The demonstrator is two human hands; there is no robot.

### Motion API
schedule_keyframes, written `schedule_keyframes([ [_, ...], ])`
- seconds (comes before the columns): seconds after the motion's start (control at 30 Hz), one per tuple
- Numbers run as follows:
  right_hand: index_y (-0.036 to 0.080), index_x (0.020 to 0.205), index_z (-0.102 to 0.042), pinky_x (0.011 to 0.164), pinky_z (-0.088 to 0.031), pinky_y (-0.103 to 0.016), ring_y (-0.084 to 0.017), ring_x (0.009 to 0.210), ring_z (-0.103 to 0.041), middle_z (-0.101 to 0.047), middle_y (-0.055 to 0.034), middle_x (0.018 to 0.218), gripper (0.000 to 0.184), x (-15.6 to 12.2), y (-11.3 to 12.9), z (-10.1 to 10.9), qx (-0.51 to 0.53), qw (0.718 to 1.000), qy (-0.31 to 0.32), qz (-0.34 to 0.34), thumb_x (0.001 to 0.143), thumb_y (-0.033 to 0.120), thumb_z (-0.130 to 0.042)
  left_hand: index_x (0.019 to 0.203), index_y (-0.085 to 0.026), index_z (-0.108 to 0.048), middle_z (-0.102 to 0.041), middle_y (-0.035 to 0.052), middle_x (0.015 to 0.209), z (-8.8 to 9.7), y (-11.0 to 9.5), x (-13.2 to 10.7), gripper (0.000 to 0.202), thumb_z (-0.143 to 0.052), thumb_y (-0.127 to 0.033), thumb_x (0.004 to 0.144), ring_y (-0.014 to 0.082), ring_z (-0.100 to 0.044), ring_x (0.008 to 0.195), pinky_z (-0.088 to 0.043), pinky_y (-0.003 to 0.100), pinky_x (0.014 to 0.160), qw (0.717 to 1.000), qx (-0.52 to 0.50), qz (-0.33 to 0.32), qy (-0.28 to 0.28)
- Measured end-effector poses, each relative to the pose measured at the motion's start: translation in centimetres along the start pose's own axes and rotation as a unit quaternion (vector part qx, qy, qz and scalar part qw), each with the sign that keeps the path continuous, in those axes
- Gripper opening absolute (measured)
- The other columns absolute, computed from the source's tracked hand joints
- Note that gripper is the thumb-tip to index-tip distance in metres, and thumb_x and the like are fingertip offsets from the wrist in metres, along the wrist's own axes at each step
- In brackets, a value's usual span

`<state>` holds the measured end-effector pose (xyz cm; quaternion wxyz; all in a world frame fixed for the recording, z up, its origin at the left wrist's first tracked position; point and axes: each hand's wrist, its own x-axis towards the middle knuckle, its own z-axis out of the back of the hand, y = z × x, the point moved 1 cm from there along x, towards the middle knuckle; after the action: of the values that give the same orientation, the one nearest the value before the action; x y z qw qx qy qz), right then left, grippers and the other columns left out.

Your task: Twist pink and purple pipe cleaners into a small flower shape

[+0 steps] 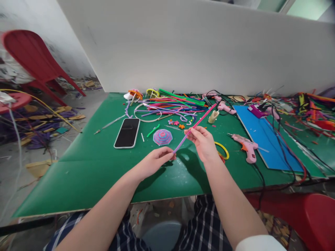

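Between my two hands runs a slanting line of pipe cleaner, purple at the lower left and pink at the upper right. My left hand [161, 157] pinches the lower end of the purple pipe cleaner [180, 143]. Higher up, my right hand [201, 141] closes its fingers where the purple meets the pink pipe cleaner [206, 114]; whether the two are joined there is hidden by the fingers. Just beyond my left hand lies a round, striped pink, blue and purple piece [162, 137]. A green twisted piece [153, 130] and small flowers [176, 123] rest nearby.
A phone [127, 133] lies on the green table [86, 170] at left. Many loose pipe cleaners [172, 104] spread along the back by the white panel [183, 45]. At right are a pink glue gun [246, 146] with its cable, a yellow ring [223, 150] and a blue board [264, 139].
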<state>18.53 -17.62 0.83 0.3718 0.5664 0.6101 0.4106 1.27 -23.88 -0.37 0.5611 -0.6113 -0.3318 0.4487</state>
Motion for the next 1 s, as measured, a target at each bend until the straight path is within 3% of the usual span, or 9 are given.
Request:
schedule_keyframes([
  [0.17,0.020,0.070,-0.063,0.074,-0.047,-0.026,-0.012,0.075,-0.061,-0.068,0.0006,0.075,0.008,-0.7,-0.8,-1.1,-0.012,0.998,0.054,-0.026,0.067,0.028,-0.066,0.109,-0.017,-0.053,-0.063,0.0069,0.101,-0.3,-0.5,-0.1,0.036,-0.049,-0.038,0.081,0.0194,-0.057,0.098,-0.041,0.032,0.086,0.998,-0.042,-0.030,-0.038],
  [0.27,0.020,0.069,-0.063,0.072,-0.047,-0.027,-0.011,0.071,-0.059,-0.066,0.0013,0.072,0.010,-1.3,-1.7,-2.0,-0.022,0.995,0.080,-0.047,0.066,0.030,-0.066,0.112,-0.018,-0.051,-0.065,0.0059,0.096,-0.5,-0.8,-0.2,0.038,-0.054,-0.035,0.078,0.0180,-0.059,0.094,-0.041,0.031,0.086,0.993,-0.064,-0.068,-0.078],
  [0.47,0.020,0.071,-0.064,0.068,-0.044,-0.023,-0.009,0.066,-0.057,-0.064,0.0024,0.070,0.013,-2.2,-2.7,-3.0,-0.084,0.987,0.123,-0.056,0.067,0.031,-0.066,0.091,-0.015,-0.061,-0.065,0.0009,0.070,-0.5,-0.6,-0.2,0.028,-0.061,-0.036,0.073,0.0134,-0.060,0.067,-0.045,0.028,0.071,0.988,-0.084,-0.020,-0.124],
  [0.6,0.019,0.072,-0.061,0.064,-0.044,-0.021,-0.008,0.065,-0.057,-0.065,0.0022,0.072,0.012,-2.3,-2.7,-3.1,-0.078,0.985,0.141,-0.070,0.070,0.031,-0.063,0.069,-0.013,-0.063,-0.061,0.0017,0.060,-0.9,-0.4,-0.3,0.026,-0.056,-0.036,0.076,0.0116,-0.055,0.060,-0.043,0.025,0.064,0.992,-0.037,-0.021,-0.116],
  [0.8,0.019,0.070,-0.061,0.069,-0.048,-0.024,-0.009,0.066,-0.059,-0.063,0.0031,0.066,0.012,-1.1,-1.6,-1.7,-0.015,0.996,0.064,-0.058,0.067,0.028,-0.066,0.081,-0.012,-0.067,-0.063,0.0033,0.060,-1.4,0.0,-0.3,0.025,-0.058,-0.035,0.074,0.0125,-0.057,0.058,-0.044,0.025,0.062,0.995,-0.065,0.024,-0.066],
  [0.9,0.019,0.070,-0.062,0.064,-0.049,-0.022,-0.008,0.063,-0.059,-0.062,0.0031,0.066,0.013,-0.3,-0.6,-0.6,0.016,0.997,0.020,-0.069,0.063,0.027,-0.069,0.078,-0.012,-0.068,-0.065,0.0056,0.063,-1.3,0.1,-0.3,0.025,-0.060,-0.035,0.073,0.0132,-0.058,0.059,-0.044,0.025,0.063,0.998,-0.056,0.041,-0.002],
  [1.0,0.018,0.070,-0.062,0.060,-0.049,-0.020,-0.007,0.061,-0.058,-0.062,0.0028,0.065,0.014,0.1,0.1,0.3,0.030,0.997,0.013,-0.076,0.063,0.026,-0.070,0.078,-0.013,-0.069,-0.066,0.0064,0.065,-0.9,-0.3,-0.5,0.025,-0.060,-0.036,0.072,0.0136,-0.059,0.061,-0.045,0.026,0.064,0.998,-0.034,0.040,0.022],
])
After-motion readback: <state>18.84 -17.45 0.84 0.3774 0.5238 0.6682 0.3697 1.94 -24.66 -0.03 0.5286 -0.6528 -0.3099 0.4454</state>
